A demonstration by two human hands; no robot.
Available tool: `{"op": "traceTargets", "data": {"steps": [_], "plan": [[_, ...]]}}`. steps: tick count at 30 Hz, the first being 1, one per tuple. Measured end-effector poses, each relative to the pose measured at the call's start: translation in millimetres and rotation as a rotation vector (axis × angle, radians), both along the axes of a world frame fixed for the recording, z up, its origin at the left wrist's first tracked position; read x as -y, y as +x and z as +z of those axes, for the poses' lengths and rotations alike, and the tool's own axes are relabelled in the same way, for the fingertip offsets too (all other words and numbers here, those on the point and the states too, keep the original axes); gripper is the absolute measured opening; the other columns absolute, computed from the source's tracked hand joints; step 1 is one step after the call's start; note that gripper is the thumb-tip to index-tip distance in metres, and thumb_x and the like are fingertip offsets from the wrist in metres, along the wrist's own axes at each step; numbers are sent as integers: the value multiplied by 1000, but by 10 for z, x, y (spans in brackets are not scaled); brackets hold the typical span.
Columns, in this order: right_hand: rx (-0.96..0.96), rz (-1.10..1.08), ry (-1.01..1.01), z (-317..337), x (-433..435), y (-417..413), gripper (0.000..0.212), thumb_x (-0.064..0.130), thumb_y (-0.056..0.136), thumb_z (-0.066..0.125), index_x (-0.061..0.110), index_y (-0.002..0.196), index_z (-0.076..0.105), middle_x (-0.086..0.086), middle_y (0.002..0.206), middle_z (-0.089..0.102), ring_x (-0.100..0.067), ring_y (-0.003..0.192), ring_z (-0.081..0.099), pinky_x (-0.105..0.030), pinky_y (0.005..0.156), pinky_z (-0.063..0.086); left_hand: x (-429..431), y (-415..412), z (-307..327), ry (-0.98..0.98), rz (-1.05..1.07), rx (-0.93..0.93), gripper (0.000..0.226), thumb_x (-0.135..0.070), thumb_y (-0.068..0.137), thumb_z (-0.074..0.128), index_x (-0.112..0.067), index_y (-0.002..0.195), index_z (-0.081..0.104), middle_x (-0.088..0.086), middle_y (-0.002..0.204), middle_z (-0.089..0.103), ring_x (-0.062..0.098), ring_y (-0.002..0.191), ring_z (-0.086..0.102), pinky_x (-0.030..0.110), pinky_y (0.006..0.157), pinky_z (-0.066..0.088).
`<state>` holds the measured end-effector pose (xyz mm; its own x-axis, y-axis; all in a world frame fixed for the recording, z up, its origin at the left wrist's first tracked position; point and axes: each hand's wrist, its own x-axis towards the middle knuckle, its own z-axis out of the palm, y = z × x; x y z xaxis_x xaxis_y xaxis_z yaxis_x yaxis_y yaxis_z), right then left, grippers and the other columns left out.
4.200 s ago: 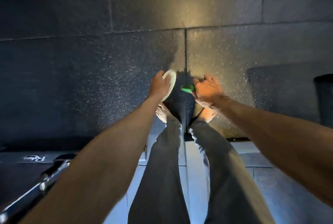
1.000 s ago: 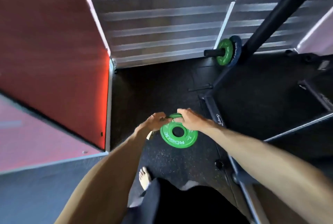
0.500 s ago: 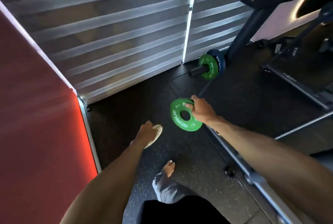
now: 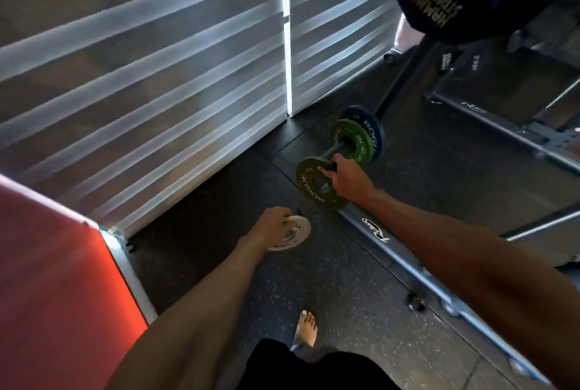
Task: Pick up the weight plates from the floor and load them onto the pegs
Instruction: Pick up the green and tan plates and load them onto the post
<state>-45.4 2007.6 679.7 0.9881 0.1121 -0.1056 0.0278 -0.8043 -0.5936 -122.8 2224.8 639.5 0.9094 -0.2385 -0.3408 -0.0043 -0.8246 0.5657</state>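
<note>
Right hand (image 4: pixel 346 181): fingers (image 4: pixel 329 173) curled over rim of flat round green weight plate (image 4: pixel 309 184), at tip of dark cylindrical peg (image 4: pixel 337 148).
Left hand (image 4: pixel 271 226): fingers gripping small white disc plate (image 4: pixel 290 234).

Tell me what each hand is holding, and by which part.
The right hand grips the green plate at its rim. The left hand holds the small white plate by its edge.

One wide-angle camera worn on the person's head looks forward and steeply down at the floor (image 4: pixel 345 289). It faces the blinds (image 4: pixel 141 75) ahead, with the left hand (image 4: pixel 271 226) and right hand (image 4: pixel 348 181) at arm's length near mid-frame.
</note>
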Motion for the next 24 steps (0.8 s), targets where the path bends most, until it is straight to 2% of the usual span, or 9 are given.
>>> {"op": "traceTargets", "data": {"steps": [3, 7, 8, 11, 14, 21, 24], "plan": [[-3, -38, 9, -23, 22, 166, 28, 25, 97, 60, 1, 111, 58, -22, 105, 70, -37, 96, 66, -39, 77, 50, 52, 342, 25, 0, -63, 68, 12, -18, 93, 62, -10, 99, 69, 2, 96, 60, 13, 89, 56, 26, 76, 42], [16, -65, 24, -34, 42, 376, 25, 21, 96, 60, 2, 113, 59, -19, 106, 70, -32, 96, 67, -41, 83, 55, 135, 775, 13, -3, -154, 137, 11, -19, 92, 63, -11, 97, 69, 7, 97, 62, 20, 95, 59, 39, 95, 47], [22, -67, 19, -41, 42, 439, 24, 21, 96, 60, 2, 112, 60, -17, 104, 70, -30, 94, 67, -41, 82, 54, 156, 882, 17, -8, -178, 148, 12, -19, 92, 63, -10, 96, 70, 7, 96, 62, 22, 93, 61, 41, 96, 48], [44, -79, -11, -91, 23, 622, 18, 20, 95, 61, 4, 103, 62, -12, 100, 65, -24, 88, 61, -37, 80, 50, 207, 1187, 89, -40, -236, 170, 17, -17, 92, 63, -7, 103, 71, 10, 103, 61, 24, 92, 62, 35, 84, 49], [34, -106, -57, -149, -11, 792, 19, 25, 94, 63, 6, 100, 61, -5, 99, 51, -21, 88, 52, -33, 82, 43, 223, 1506, 90, -76, -299, 190, 14, -17, 91, 62, -13, 99, 73, 5, 105, 62, 20, 91, 63, 32, 78, 51], [25, -186, -188, -310, -119, 884, 23, 29, 94, 62, 10, 106, 62, -2, 102, 46, -16, 85, 48, -36, 78, 50, 170, 2133, 46, -127, -505, 273, 15, -12, 90, 60, -11, 99, 71, 6, 107, 65, 21, 96, 58, 38, 81, 51], [40, -255, -335, -300, -70, 904, 29, 36, 95, 59, 15, 113, 62, -7, 111, 51, -20, 93, 54, -35, 76, 54, 172, 2295, 1, -153, -594, 315, 18, -12, 88, 65, -13, 104, 71, 4, 105, 66, 21, 97, 54, 39, 83, 50]]}}
